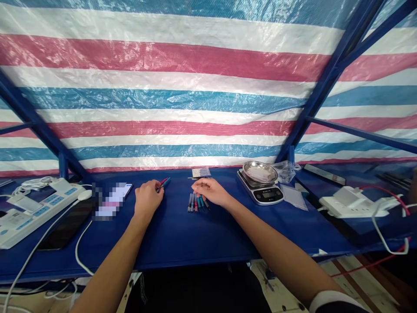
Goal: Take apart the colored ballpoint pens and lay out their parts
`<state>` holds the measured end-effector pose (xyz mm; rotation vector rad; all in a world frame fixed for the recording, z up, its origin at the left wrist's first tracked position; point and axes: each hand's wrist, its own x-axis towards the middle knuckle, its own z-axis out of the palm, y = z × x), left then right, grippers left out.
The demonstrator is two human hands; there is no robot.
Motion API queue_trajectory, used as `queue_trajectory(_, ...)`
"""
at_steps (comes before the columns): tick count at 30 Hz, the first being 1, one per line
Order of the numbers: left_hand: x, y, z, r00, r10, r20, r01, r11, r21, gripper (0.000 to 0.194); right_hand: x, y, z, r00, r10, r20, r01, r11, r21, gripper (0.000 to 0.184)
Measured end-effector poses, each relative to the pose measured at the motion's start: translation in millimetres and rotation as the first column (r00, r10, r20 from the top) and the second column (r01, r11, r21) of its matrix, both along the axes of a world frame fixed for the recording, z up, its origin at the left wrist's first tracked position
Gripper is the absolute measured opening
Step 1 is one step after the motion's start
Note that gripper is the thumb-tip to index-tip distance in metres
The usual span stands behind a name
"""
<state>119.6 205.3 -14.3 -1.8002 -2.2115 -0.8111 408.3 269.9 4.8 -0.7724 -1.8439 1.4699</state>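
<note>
My left hand (148, 198) is closed on a couple of pens (165, 182), one red and one teal, whose ends stick out past the fingers. Right of it, several pens (196, 204) lie side by side in a row on the blue table, with grey, red, teal and dark barrels. Over the far ends of this row is my right hand (210, 191), its fingers curled in and its thumb close to the forefinger. Whatever lies between those fingers, if anything, is hidden. Behind that hand lies a small clear bag (201, 172) with pale contents.
A kitchen scale (260, 187) with a metal bowl (259, 172) stands at the right, beside clear plastic bags (293, 196). Power strips (42, 208) with cables and phones (67, 228) lie at the left. A white charger block (353, 202) is at the far right. A striped tarp (182, 100) hangs behind.
</note>
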Motion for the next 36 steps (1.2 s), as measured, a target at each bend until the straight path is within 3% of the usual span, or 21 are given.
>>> queue_trajectory(3,7,-1,1.8,0.998,-0.012,-0.055,0.016,0.997,0.075,0.017,1,4,-2.6,0.999,-0.007,0.044,0.006,0.999,0.044,0.034)
queue_trajectory(6,21,-1,4.7,0.964,-0.264,0.041,0.259,0.96,0.103,0.021,6,12,-9.4,0.982,-0.134,0.13,0.094,0.958,0.271,0.025)
queue_trajectory(8,34,-2,6.2,0.864,-0.485,0.135,0.48,0.874,0.072,0.025,10,19,-15.9,0.941,-0.276,0.198,0.144,0.851,0.505,0.019)
queue_trajectory(10,48,-4,6.9,0.766,-0.625,0.152,0.63,0.777,0.023,0.029,14,27,-22.7,0.885,-0.391,0.254,0.128,0.728,0.674,0.019)
queue_trajectory(13,63,-8,6.8,0.715,-0.694,0.086,0.699,0.714,-0.043,0.03,19,36,-30.0,0.831,-0.453,0.324,0.063,0.654,0.754,0.025)
queue_trajectory(20,62,-9,4.8,0.753,-0.65,0.105,0.658,0.749,-0.078,0.028,23,50,-33.8,0.786,-0.488,0.381,0.016,0.631,0.776,0.028)
queue_trajectory(23,56,-3,-0.2,0.765,-0.63,0.134,0.641,0.765,-0.062,0.028,24,53,-34.9,0.794,-0.468,0.389,0.008,0.648,0.762,0.026)
queue_trajectory(29,47,9,-11.0,0.803,-0.569,0.175,0.579,0.816,-0.003,0.018,21,47,-32.6,0.875,-0.284,0.393,-0.081,0.714,0.696,0.026)
queue_trajectory(36,49,17,-11.9,0.82,-0.562,0.108,0.565,0.825,0.007,0.017,16,39,-31.5,0.918,-0.161,0.363,-0.138,0.728,0.671,0.025)
